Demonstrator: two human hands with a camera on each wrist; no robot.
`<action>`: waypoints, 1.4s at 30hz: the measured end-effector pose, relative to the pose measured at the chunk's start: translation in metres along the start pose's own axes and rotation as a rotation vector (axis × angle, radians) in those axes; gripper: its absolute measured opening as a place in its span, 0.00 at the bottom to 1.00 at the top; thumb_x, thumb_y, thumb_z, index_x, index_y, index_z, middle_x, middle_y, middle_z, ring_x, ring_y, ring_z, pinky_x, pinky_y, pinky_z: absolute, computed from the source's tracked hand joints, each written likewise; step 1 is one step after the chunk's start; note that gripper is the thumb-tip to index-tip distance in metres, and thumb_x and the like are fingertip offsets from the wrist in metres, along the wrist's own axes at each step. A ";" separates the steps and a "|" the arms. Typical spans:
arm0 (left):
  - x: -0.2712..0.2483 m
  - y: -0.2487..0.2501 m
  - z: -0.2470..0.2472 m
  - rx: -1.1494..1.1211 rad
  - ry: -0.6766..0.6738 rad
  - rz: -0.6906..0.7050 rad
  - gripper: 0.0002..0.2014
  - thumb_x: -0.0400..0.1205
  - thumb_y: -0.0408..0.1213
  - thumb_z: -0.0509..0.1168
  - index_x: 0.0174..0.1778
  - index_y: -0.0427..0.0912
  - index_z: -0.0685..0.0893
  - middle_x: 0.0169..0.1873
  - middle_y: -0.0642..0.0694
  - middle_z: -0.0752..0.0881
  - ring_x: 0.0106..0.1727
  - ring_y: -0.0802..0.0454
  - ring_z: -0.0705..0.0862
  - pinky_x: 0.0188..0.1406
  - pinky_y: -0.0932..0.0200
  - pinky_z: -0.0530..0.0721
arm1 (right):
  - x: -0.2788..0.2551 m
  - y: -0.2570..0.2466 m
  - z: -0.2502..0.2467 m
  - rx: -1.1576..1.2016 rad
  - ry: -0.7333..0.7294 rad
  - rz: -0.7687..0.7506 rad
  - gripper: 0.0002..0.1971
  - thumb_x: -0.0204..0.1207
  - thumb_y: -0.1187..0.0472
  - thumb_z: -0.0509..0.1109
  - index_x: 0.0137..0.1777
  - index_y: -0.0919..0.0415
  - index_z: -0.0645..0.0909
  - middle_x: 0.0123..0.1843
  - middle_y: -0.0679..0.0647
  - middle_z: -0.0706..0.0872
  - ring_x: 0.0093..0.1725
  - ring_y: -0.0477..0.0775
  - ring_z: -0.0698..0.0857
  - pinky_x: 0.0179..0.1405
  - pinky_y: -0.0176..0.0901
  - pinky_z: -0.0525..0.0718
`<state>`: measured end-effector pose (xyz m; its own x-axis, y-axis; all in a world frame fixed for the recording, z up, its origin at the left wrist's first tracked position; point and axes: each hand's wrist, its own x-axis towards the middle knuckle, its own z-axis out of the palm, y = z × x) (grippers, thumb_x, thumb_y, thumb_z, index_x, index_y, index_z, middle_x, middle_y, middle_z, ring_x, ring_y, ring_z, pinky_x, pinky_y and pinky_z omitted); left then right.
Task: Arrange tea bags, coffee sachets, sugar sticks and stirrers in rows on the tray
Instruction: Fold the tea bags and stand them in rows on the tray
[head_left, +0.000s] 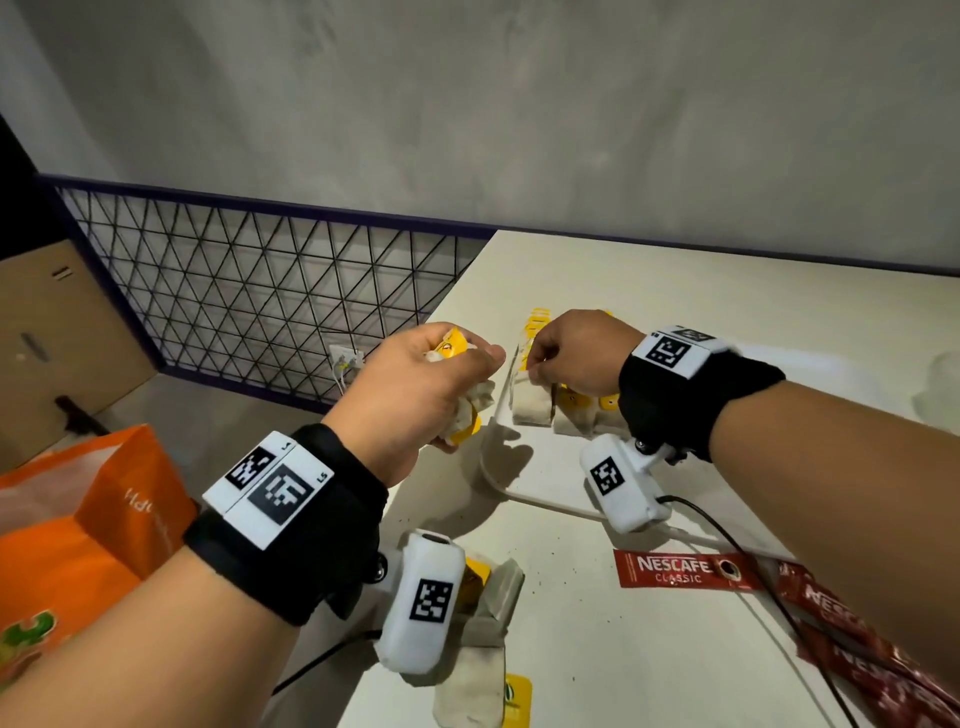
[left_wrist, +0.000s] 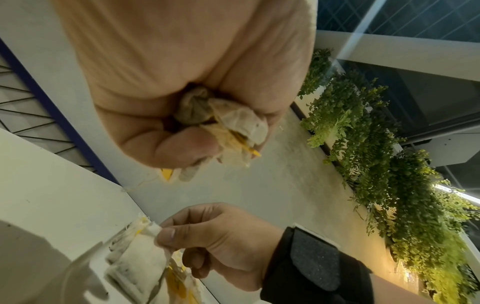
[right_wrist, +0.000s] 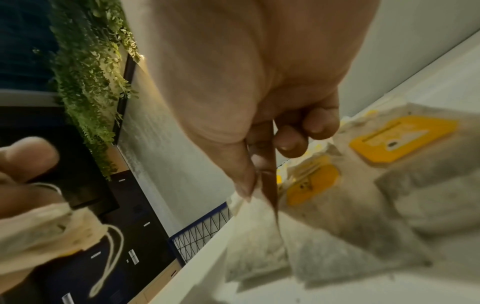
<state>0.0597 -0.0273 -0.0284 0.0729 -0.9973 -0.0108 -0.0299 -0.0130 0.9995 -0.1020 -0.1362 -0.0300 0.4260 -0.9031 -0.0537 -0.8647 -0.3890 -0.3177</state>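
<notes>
Head view: pinched tea bag upright.

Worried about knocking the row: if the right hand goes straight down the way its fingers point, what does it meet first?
Probably the tea bag it already pinches, then the tray beneath; depth is unclear.

A grey plaster wall stands behind the white table. Beside the table is a black wire-mesh railing with purple frame, and green hanging plants nearby.
</notes>
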 end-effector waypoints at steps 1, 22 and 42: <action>0.001 0.000 0.001 -0.002 -0.003 -0.002 0.04 0.79 0.36 0.70 0.39 0.45 0.83 0.29 0.43 0.83 0.36 0.44 0.80 0.21 0.64 0.70 | 0.000 -0.001 0.000 -0.013 -0.007 0.000 0.06 0.77 0.58 0.71 0.49 0.53 0.88 0.38 0.41 0.82 0.41 0.45 0.78 0.30 0.30 0.71; 0.003 -0.004 0.009 -0.032 -0.045 -0.009 0.05 0.79 0.36 0.70 0.37 0.46 0.83 0.29 0.42 0.80 0.38 0.41 0.75 0.24 0.63 0.68 | -0.001 0.000 -0.004 -0.100 -0.293 -0.076 0.07 0.76 0.53 0.72 0.52 0.47 0.87 0.40 0.39 0.85 0.45 0.45 0.81 0.42 0.37 0.75; -0.005 0.003 0.011 -0.549 -0.113 -0.256 0.09 0.71 0.43 0.68 0.33 0.46 0.74 0.27 0.48 0.75 0.21 0.54 0.70 0.18 0.67 0.66 | -0.059 -0.016 -0.047 0.434 -0.019 -0.305 0.05 0.74 0.62 0.74 0.48 0.51 0.86 0.42 0.46 0.88 0.33 0.35 0.81 0.40 0.31 0.77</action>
<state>0.0484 -0.0232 -0.0254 -0.0966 -0.9695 -0.2253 0.4949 -0.2432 0.8342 -0.1261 -0.0852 0.0222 0.6488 -0.7560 0.0867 -0.5128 -0.5185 -0.6842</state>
